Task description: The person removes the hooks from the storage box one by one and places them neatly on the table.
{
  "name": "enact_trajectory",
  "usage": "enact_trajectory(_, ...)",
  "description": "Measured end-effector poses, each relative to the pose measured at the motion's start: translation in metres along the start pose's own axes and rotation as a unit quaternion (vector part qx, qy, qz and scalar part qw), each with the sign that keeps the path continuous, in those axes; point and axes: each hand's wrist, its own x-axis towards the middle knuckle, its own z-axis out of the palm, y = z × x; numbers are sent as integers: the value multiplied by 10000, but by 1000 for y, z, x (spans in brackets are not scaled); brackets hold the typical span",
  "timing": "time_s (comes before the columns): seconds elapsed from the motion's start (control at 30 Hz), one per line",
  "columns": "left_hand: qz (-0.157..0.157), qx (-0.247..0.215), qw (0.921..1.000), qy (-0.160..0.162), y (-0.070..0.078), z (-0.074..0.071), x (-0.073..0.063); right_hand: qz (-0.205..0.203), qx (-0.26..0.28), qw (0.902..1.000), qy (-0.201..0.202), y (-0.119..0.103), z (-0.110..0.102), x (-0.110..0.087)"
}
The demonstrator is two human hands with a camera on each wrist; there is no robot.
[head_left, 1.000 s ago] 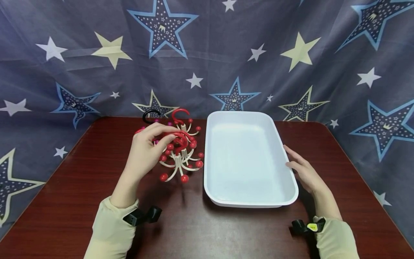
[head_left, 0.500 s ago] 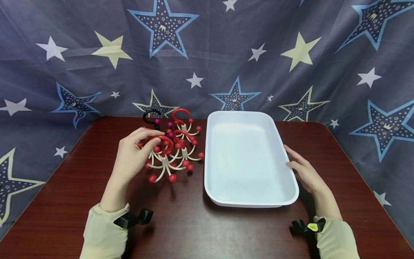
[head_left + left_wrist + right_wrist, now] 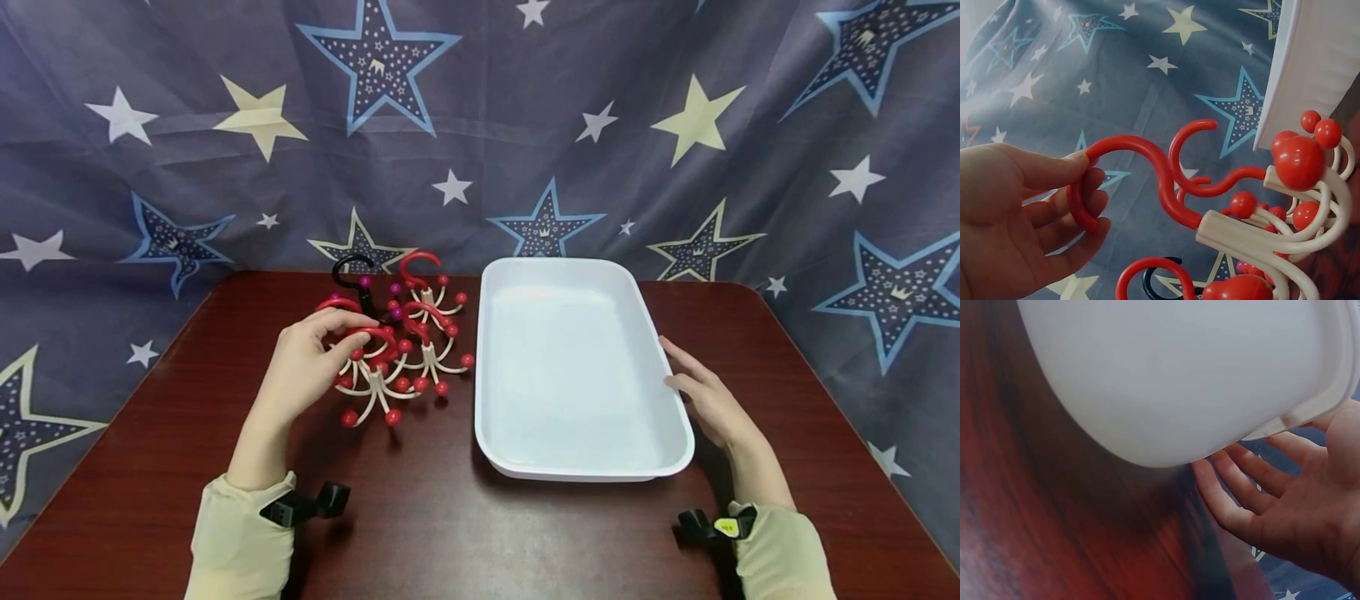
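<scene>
My left hand (image 3: pixel 303 360) pinches the red hook of a claw hanger (image 3: pixel 377 382), which has cream curved arms tipped with red balls. In the left wrist view, thumb and fingers close round the hook's curved end (image 3: pixel 1119 142), with the cream arms pointing away. Around it are other red-hooked claw hangers (image 3: pixel 428 358) and, behind, one with a black hook (image 3: pixel 364 293) and purple balls. At the right, my right hand (image 3: pixel 712 406) touches the right side of a white tray (image 3: pixel 581 375); in the right wrist view, loosely extended fingers (image 3: pixel 1213 494) rest against its outer wall.
The dark red-brown table (image 3: pixel 420 533) carries everything. A star-patterned cloth (image 3: pixel 480 108) hangs behind its far edge. A tall-rimmed tray wall separates the hangers on the left from the right hand.
The left hand has moved left and a little down with the claw hanger, away from the tray, uncovering the hangers behind. The right hand and tray have stayed in place.
</scene>
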Motion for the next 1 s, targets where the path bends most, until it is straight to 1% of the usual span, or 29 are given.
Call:
enact_trajectory(0.27,-9,179,9991,-382,-5,-2,0,-1,-51,10000,6,0,1,0)
enact_trajectory(0.47,-92,329,9967,-740,-11,-2,0,-62,-4,10000,-10,1,1,1)
enact_trajectory(0.57,-112,373,9956,-855,-13,-2,0,-92,20,10000,-22,1,0,1)
enact_trajectory(0.8,-135,399,9918,-1204,-14,-7,-2,-99,74,9999,-58,1,0,1)
enact_trajectory(1.0,-244,370,9878,-1496,-17,-12,-3,-129,39,9999,-86,1,0,0)
